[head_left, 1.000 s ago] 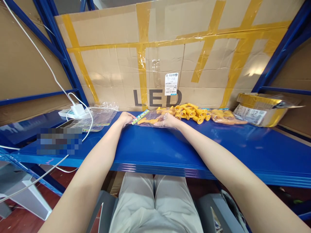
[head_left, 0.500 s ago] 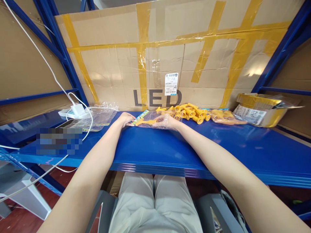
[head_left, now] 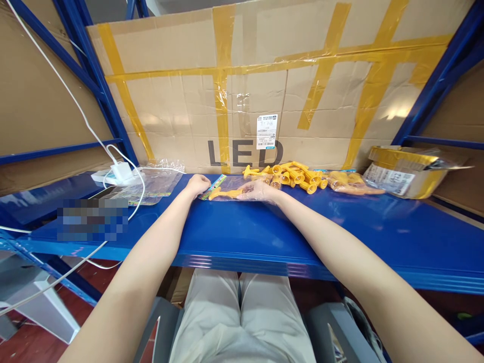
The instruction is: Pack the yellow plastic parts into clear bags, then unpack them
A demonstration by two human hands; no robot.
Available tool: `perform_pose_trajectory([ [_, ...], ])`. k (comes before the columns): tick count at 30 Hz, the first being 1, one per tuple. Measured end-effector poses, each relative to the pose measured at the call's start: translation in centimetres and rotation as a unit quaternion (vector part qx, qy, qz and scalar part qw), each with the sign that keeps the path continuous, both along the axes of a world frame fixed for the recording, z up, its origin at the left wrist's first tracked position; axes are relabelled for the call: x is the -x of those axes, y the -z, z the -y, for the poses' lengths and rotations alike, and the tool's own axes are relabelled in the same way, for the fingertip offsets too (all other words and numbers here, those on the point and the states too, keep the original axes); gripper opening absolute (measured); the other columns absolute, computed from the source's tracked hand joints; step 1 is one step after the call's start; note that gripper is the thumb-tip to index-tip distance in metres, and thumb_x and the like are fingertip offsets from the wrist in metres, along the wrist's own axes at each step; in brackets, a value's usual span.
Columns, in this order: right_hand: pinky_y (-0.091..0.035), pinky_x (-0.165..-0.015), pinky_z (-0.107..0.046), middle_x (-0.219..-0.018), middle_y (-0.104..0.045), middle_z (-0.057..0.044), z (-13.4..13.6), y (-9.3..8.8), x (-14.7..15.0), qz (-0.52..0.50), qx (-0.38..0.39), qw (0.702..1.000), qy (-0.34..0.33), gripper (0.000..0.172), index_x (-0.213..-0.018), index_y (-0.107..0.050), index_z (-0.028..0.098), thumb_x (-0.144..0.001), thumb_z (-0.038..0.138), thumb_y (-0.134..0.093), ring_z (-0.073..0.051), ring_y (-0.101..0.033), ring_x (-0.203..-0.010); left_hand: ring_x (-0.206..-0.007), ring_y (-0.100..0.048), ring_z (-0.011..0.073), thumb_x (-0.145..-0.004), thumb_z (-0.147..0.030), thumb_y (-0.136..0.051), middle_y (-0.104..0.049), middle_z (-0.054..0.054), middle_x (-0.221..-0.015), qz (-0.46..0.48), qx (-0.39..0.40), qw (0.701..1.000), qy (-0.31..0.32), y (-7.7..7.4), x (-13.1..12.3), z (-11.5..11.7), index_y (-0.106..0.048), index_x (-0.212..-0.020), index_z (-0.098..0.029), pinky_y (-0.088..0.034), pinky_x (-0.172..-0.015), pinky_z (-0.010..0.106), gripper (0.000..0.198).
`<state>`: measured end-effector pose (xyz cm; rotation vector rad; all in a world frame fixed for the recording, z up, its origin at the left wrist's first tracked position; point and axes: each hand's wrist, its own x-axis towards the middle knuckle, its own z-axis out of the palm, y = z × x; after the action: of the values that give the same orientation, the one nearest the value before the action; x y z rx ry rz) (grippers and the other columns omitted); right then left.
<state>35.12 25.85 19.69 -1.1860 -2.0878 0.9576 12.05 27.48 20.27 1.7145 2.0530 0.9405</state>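
Observation:
A clear plastic bag (head_left: 223,184) with a colourful printed strip lies across the blue shelf in front of me. My left hand (head_left: 198,185) pinches the bag at its printed left end. A slim yellow plastic piece (head_left: 229,193) shows through the film, reaching left from the fingers of my right hand (head_left: 259,190). Those fingers are closed on the piece, and clear film covers part of the hand, which appears to be inside the bag. Just behind it is a pile of yellow plastic pieces (head_left: 298,174) with flared, cup-like ends.
A filled bag of yellow pieces (head_left: 346,181) lies right of the pile, beside an open cardboard box (head_left: 406,174). At left are flat clear bags (head_left: 159,184), a white charger (head_left: 121,172) with cables and a blurred dark object (head_left: 93,219). A large taped carton (head_left: 170,111) stands behind.
The bag's printed strip has tilted lower and shifted left with my left hand. The yellow piece has slid slightly left; my right hand stays nearly in place.

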Motion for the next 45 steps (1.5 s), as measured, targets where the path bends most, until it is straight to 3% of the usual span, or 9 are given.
perform_pose_trajectory([
  [7,-0.05,-0.08,-0.028,-0.094,-0.07,-0.008,-0.5,0.6,0.1,0.02,-0.014,0.999,-0.032,0.041,-0.106,-0.07,0.012,-0.07,0.031,-0.075,-0.018,-0.063,-0.087,-0.112,-0.059,0.0246,-0.08,-0.027,-0.06,-0.065,0.011,-0.12,-0.187,-0.029,0.98,0.066,0.8,-1.3,-0.3,-0.069,-0.106,-0.016,-0.043,-0.095,0.027,0.03],
  [15,-0.048,-0.09,-0.031,-0.103,-0.07,-0.008,-0.3,0.2,0.2,-0.03,0.023,0.994,-0.101,0.033,-0.102,-0.07,0.013,-0.071,0.025,-0.073,-0.018,-0.063,-0.096,-0.116,-0.057,0.0252,-0.076,-0.017,-0.06,-0.061,0.009,-0.128,-0.193,0.021,0.981,0.025,1.5,-1.1,-1.0,-0.064,-0.116,-0.019,-0.045,-0.092,0.027,0.04],
  [18,-0.048,-0.089,-0.029,-0.099,-0.071,-0.008,-0.6,-0.1,0.2,-0.065,0.027,0.997,-0.04,0.025,-0.096,-0.071,0.013,-0.07,0.015,-0.071,-0.016,-0.065,-0.09,-0.113,-0.06,0.0257,-0.068,-0.008,-0.062,-0.064,0.009,-0.124,-0.202,0.023,0.979,-0.013,1.2,-0.3,-1.0,-0.067,-0.113,-0.02,-0.047,-0.089,0.028,0.046],
  [21,-0.051,-0.079,-0.026,-0.092,-0.071,-0.009,-1.5,-0.4,-0.3,-0.124,0.017,0.991,0.042,0.017,-0.091,-0.068,0.01,-0.077,0.009,-0.058,-0.012,-0.065,-0.075,-0.115,-0.058,0.0306,-0.064,-0.005,-0.063,-0.064,0.015,-0.122,-0.229,0.018,0.972,-0.053,0.9,0.8,-0.8,-0.068,-0.11,-0.015,-0.047,-0.093,0.034,0.047],
  [25,-0.051,-0.075,-0.026,-0.097,-0.069,-0.01,-3.0,-0.8,-1.8,-0.172,-0.077,0.962,0.195,0.03,-0.101,-0.063,0.011,-0.081,0.006,-0.041,-0.013,-0.065,-0.077,-0.119,-0.055,0.0315,-0.067,-0.007,-0.059,-0.062,0.016,-0.124,-0.245,-0.008,0.967,-0.072,0.7,1.5,-0.8,-0.066,-0.113,-0.012,-0.042,-0.101,0.038,0.047],
  [29,-0.046,-0.092,-0.034,-0.11,-0.065,-0.012,-3.6,-0.6,-3.1,-0.044,-0.223,0.937,0.266,0.034,-0.104,-0.063,0.012,-0.082,0.009,-0.036,-0.02,-0.06,-0.103,-0.125,-0.05,0.0257,-0.079,-0.014,-0.049,-0.058,0.012,-0.132,-0.236,-0.014,0.971,-0.027,1.2,1.3,-1.2,-0.061,-0.124,-0.013,-0.036,-0.106,0.033,0.047],
  [34,-0.036,-0.103,-0.036,-0.132,-0.053,-0.017,-3.1,0.8,-2.9,0.197,-0.329,0.905,0.186,0.042,-0.122,-0.057,0.007,-0.085,0.011,-0.039,-0.026,-0.048,-0.121,-0.122,-0.053,0.0213,-0.086,-0.023,-0.038,-0.061,0.007,-0.129,-0.25,0.032,0.967,0.032,1.8,1.5,-1.8,-0.067,-0.117,-0.017,-0.038,-0.102,0.024,0.042],
  [39,-0.03,-0.105,-0.047,-0.144,-0.045,-0.011,-2.9,1.9,-1.9,0.31,-0.313,0.888,0.129,0.045,-0.134,-0.048,0.016,-0.089,0.018,-0.04,-0.029,-0.04,-0.128,-0.115,-0.059,0.0254,-0.081,-0.02,-0.041,-0.065,0.011,-0.121,-0.242,0.05,0.968,0.029,2.0,2.1,-2.2,-0.074,-0.099,-0.016,-0.043,-0.095,0.027,0.037],
  [45,-0.036,-0.095,-0.046,-0.128,-0.056,-0.015,-2.4,1.6,-1.5,0.354,-0.286,0.876,0.158,0.033,-0.12,-0.054,0.016,-0.09,0.027,-0.045,-0.03,-0.047,-0.12,-0.118,-0.057,0.0266,-0.082,-0.019,-0.038,-0.061,0.014,-0.127,-0.25,0.071,0.966,0.003,1.9,2.5,-2.0,-0.071,-0.108,-0.012,-0.043,-0.096,0.028,0.042],
])
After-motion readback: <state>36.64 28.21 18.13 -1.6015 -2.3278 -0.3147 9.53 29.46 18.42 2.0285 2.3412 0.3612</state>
